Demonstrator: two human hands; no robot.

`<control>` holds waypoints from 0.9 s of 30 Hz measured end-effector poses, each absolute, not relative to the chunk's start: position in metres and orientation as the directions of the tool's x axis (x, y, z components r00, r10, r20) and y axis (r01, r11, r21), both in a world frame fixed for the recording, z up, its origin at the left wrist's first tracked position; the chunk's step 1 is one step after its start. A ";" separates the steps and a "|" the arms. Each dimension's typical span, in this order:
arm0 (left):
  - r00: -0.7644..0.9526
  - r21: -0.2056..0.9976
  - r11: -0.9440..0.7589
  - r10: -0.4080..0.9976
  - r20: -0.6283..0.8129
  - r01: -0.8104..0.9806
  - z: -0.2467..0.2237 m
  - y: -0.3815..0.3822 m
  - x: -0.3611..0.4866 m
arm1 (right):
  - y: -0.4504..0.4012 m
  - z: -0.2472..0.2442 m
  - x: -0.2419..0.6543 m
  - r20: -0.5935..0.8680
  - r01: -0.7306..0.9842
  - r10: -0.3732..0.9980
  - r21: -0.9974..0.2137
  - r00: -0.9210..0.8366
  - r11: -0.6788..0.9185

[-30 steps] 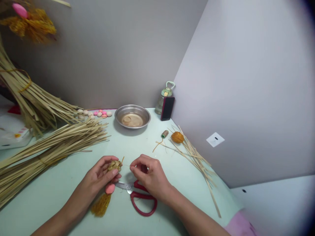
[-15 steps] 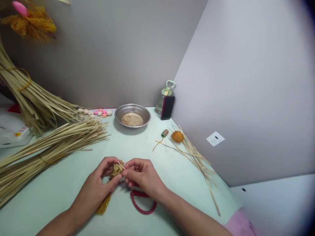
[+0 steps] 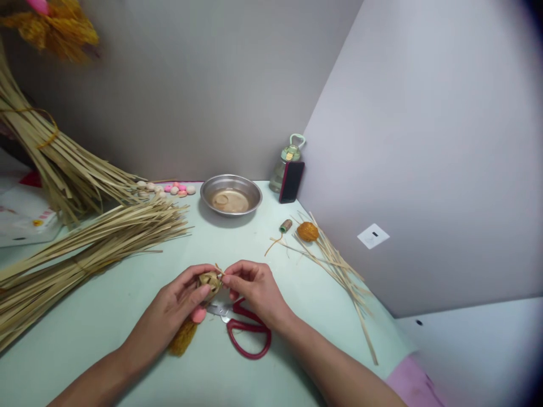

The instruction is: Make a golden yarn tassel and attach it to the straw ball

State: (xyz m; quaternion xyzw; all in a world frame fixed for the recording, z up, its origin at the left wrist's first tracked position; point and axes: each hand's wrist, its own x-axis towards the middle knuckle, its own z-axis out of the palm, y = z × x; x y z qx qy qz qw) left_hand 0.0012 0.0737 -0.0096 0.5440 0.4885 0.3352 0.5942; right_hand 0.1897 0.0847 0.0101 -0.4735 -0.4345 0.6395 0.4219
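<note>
A small woven straw piece [image 3: 209, 284] sits in my left hand [image 3: 178, 302], fingers and thumb wrapped round it. My right hand [image 3: 254, 285] pinches the end of a thin strip [image 3: 220, 271] at the right edge of the piece. Just below my left hand show a pink bead [image 3: 198, 315] and a golden tassel [image 3: 183, 337]. Red-handled scissors [image 3: 249, 340] lie on the table under and beside my right hand, their blades pointing left.
Straw bundles [image 3: 97, 240] fill the left side. Behind are beads [image 3: 182, 189], a metal bowl of water [image 3: 231, 198], a bottle [image 3: 278, 174] and a phone [image 3: 292, 182]. An orange yarn ball [image 3: 307, 231], a small spool [image 3: 286, 226] and loose strips [image 3: 343, 277] lie at right.
Both hands have shifted slightly up and right with the woven piece. The piece has turned, the pink bead now shows, and more of the scissors is visible.
</note>
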 end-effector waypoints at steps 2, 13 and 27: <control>0.281 0.979 0.181 0.939 -0.199 0.089 -0.012 0.074 0.001 | 0.084 0.013 0.190 -0.215 -0.113 0.957 -0.964 -0.193 -0.239; 0.334 0.993 0.119 0.935 -0.119 0.020 -0.013 0.073 0.008 | 0.071 0.012 0.179 -0.001 0.100 0.982 -0.995 -0.187 0.018; 0.324 0.973 0.147 0.925 -0.200 0.180 -0.010 0.074 0.003 | 0.071 0.018 0.186 0.012 0.053 0.988 -0.998 -0.157 0.021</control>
